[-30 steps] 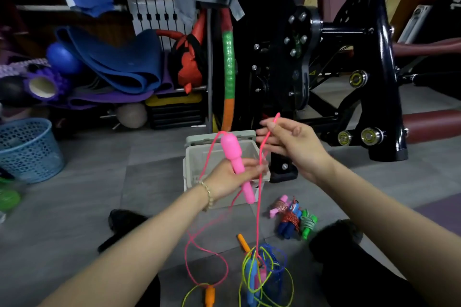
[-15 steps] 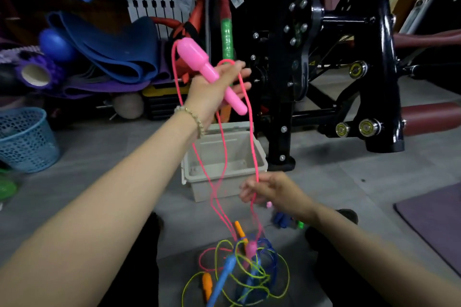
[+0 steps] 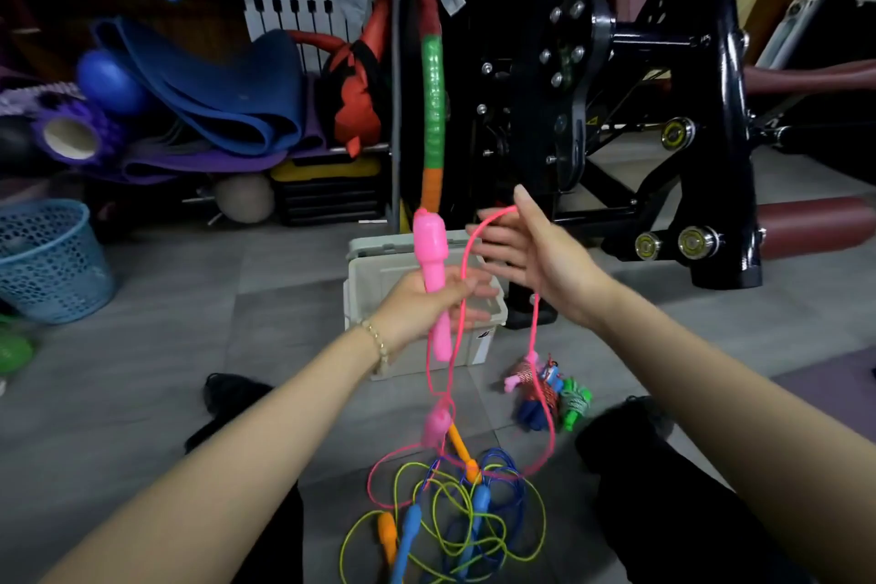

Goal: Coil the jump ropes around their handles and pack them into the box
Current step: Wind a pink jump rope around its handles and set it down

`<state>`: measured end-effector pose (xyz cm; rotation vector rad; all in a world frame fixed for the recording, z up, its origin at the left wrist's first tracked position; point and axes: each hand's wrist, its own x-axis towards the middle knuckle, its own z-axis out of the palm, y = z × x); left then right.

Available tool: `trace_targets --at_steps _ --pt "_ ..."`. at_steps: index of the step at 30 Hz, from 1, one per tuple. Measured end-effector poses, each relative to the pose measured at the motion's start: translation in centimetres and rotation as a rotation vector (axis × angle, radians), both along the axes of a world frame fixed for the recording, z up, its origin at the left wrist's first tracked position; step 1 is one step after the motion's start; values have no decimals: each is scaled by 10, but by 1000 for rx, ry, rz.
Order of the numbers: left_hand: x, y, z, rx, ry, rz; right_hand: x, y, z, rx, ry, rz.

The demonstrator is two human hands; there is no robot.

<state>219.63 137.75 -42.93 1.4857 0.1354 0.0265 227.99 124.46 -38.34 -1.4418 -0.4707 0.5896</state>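
Just short of the box (image 3: 374,285), my left hand (image 3: 417,304) has its fingers wrapped around the shaft of the pink handle (image 3: 428,242). I hold it upright, bulb end at twelve o'clock, so that it can serve as a spool. My right hand (image 3: 545,266), at three o'clock from the handle, is flat with the fingers straight. It clamps nothing. The pink cord (image 3: 534,327) only hangs over its upper edge as a loop, which I judge leaves the line free to slide while I carry it toward the shaft.

From that loop one strand runs to my left hand at nine o'clock. The other falls toward six o'clock and sweeps along the floor. The rope's second handle (image 3: 437,424) dangles at six o'clock below my left hand, just above the tangle of loose ropes (image 3: 479,503).

The coiled ropes (image 3: 545,386) lie on the floor at five o'clock from the box, beside it and not inside.
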Motion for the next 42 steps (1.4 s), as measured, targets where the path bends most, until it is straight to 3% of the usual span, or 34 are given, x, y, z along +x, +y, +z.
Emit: trace_targets --at_steps 4,8,12,19,23,28,38,40,42 --pt "18 5 23 -79 -99 77 -21 -7 -47 -45 141 85" --pt "33 17 44 -181 -169 159 -44 -19 -95 -184 -114 192" --pt "40 37 47 -155 -148 239 -52 -18 -117 -216 -215 138" --pt "11 44 -7 -149 271 73 -33 -7 -85 166 -15 -151" --pt "-11 32 -29 -122 349 -138 -18 -8 -67 291 159 -163" --pt "-24 -6 -33 -144 346 -352 -22 -2 -67 235 103 -111" --pt "-28 -20 -24 -321 299 -438 -21 1 -62 199 35 -91" --pt "-27 -21 -20 -323 285 -419 -21 -2 -56 121 -3 -113" --pt "-26 -21 -17 -329 267 -412 -22 -6 -51 -81 -131 -168"
